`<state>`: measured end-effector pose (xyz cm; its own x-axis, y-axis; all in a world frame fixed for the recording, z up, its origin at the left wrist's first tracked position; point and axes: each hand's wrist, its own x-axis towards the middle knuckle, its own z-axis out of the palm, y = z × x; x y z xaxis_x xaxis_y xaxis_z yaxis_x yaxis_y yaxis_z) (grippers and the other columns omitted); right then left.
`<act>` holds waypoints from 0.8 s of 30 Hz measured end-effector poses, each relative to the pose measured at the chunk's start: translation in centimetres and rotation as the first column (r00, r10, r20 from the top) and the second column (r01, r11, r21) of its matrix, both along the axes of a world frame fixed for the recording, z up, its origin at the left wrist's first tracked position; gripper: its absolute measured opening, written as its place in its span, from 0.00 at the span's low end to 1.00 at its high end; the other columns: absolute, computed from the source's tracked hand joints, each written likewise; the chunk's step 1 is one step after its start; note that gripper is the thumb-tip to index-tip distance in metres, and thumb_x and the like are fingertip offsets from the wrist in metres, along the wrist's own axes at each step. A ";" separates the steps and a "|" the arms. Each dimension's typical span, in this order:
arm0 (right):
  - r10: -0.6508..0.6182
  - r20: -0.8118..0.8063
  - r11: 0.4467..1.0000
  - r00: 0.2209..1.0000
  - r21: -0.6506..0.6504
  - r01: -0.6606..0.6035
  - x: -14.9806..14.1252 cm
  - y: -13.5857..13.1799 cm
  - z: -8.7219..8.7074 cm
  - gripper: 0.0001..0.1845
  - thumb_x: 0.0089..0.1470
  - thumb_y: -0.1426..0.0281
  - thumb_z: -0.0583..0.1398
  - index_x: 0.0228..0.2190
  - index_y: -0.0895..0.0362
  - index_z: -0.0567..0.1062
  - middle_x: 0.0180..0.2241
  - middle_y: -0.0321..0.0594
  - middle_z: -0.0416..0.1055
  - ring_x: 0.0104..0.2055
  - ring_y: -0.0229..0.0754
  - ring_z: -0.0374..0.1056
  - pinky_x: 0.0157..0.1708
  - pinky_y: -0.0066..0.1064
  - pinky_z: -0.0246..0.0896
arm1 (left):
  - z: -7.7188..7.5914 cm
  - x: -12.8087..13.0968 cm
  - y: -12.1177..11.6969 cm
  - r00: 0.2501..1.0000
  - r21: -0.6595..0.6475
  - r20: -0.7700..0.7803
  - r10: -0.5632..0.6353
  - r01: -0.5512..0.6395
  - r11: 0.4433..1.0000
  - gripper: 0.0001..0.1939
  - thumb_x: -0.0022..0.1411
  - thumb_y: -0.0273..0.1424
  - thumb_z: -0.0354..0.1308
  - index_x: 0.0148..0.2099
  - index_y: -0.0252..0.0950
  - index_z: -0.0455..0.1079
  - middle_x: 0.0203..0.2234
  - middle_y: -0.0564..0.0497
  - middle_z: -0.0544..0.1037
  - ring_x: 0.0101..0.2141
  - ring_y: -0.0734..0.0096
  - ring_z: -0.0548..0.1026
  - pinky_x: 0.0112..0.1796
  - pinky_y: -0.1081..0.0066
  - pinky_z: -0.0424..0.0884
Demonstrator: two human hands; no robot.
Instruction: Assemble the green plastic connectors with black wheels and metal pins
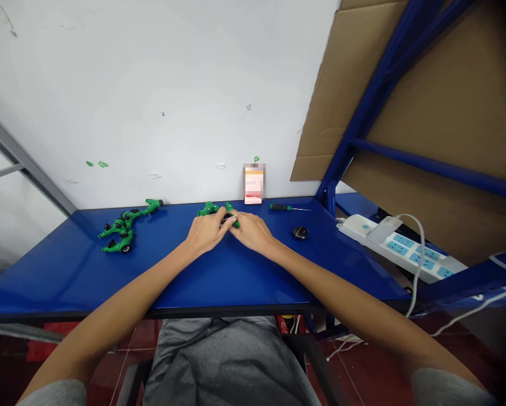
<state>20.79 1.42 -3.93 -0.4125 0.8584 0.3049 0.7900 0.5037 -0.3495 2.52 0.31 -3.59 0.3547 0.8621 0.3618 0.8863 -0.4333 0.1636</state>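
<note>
Hands close together on my feed: the left hand (206,232) and right hand (253,232) meet, fingers curled over a green hose fitting (235,223) with a dark part in it. Exactly how they pinch it I can't tell from here. Just past the left fingers (213,217), at 12 o'clock, sits another green fitting (208,210). At 1 o'clock lies a green-handled screwdriver (280,207), and at 3 o'clock a small black piece (300,232), both near the right hand. A cluster of joined green fittings (124,234) lies well apart at 9 o'clock. A blurred box (253,183) stands against the wall at 12 o'clock. Everything rests on a blue table (151,282), with open tabletop between the hands and its near edge. A power strip (399,245) sits lower, past the 3 o'clock edge, below a blue shelf frame (375,96). A white wall (172,101) closes the far edge.
</note>
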 end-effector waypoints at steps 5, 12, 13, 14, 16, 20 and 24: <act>-0.021 0.032 1.000 0.999 0.018 0.021 0.0 -0.3 0.6 0.12 0.68 0.64 0.58 0.49 0.52 0.78 0.46 0.46 0.83 0.42 0.52 0.79 0.34 0.34 0.59 | 1.2 -0.7 0.1 0.984 -0.058 0.175 0.035 -0.026 0.998 0.26 0.75 0.55 0.48 0.39 0.38 0.71 0.26 0.50 0.77 0.30 0.60 0.77 0.31 0.68 0.60; -0.053 0.036 0.998 0.998 -0.016 0.054 0.8 0.1 1.3 0.14 0.67 0.66 0.58 0.51 0.53 0.77 0.47 0.45 0.83 0.45 0.51 0.78 0.36 0.31 0.59 | 1.5 -1.6 0.0 0.969 0.044 0.135 -0.207 0.203 0.978 0.19 0.72 0.49 0.54 0.46 0.38 0.72 0.35 0.49 0.80 0.33 0.63 0.77 0.35 0.67 0.66; -0.061 0.025 0.998 0.998 -0.014 0.061 0.9 0.3 1.3 0.14 0.67 0.66 0.59 0.51 0.52 0.77 0.47 0.44 0.83 0.46 0.50 0.78 0.36 0.31 0.59 | 1.5 -1.6 0.1 0.973 0.045 0.128 -0.189 0.185 0.982 0.19 0.73 0.48 0.53 0.41 0.38 0.71 0.31 0.50 0.78 0.31 0.64 0.76 0.34 0.67 0.65; -0.065 0.016 0.998 0.998 -0.012 0.065 0.9 0.4 1.3 0.14 0.67 0.65 0.59 0.51 0.52 0.77 0.47 0.44 0.83 0.45 0.50 0.78 0.36 0.31 0.59 | 1.5 -1.6 0.1 0.975 0.045 0.138 -0.174 0.169 0.985 0.18 0.72 0.47 0.53 0.40 0.38 0.71 0.29 0.50 0.78 0.29 0.64 0.75 0.33 0.67 0.65; -0.067 0.018 0.998 0.998 -0.012 0.067 1.0 0.6 1.3 0.14 0.67 0.64 0.59 0.51 0.52 0.77 0.46 0.43 0.83 0.45 0.50 0.78 0.36 0.31 0.58 | 1.6 -1.5 0.1 0.969 0.048 0.180 -0.171 0.165 0.985 0.18 0.70 0.47 0.57 0.49 0.38 0.71 0.32 0.51 0.80 0.30 0.65 0.76 0.33 0.68 0.65; -0.064 0.039 0.998 0.997 -0.017 0.064 1.1 0.8 1.0 0.14 0.67 0.65 0.59 0.51 0.52 0.77 0.46 0.44 0.83 0.44 0.50 0.78 0.34 0.31 0.57 | 1.5 -1.3 0.0 0.970 0.031 0.160 -0.184 0.181 0.983 0.16 0.69 0.45 0.57 0.48 0.38 0.72 0.32 0.51 0.80 0.29 0.65 0.76 0.31 0.68 0.64; -0.070 0.022 0.997 0.997 -0.007 0.071 1.2 1.1 0.8 0.13 0.67 0.64 0.59 0.50 0.52 0.77 0.46 0.44 0.83 0.44 0.50 0.78 0.35 0.31 0.57 | 1.4 -1.3 0.2 0.980 0.053 0.163 -0.117 0.110 0.993 0.16 0.70 0.43 0.56 0.33 0.38 0.69 0.25 0.51 0.76 0.27 0.66 0.74 0.30 0.68 0.61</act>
<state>21.97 2.48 -3.14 -0.3575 0.8879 0.2895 0.8310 0.4439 -0.3354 1.24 0.50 -2.24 0.3811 0.8018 0.4603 0.7932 -0.5393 0.2827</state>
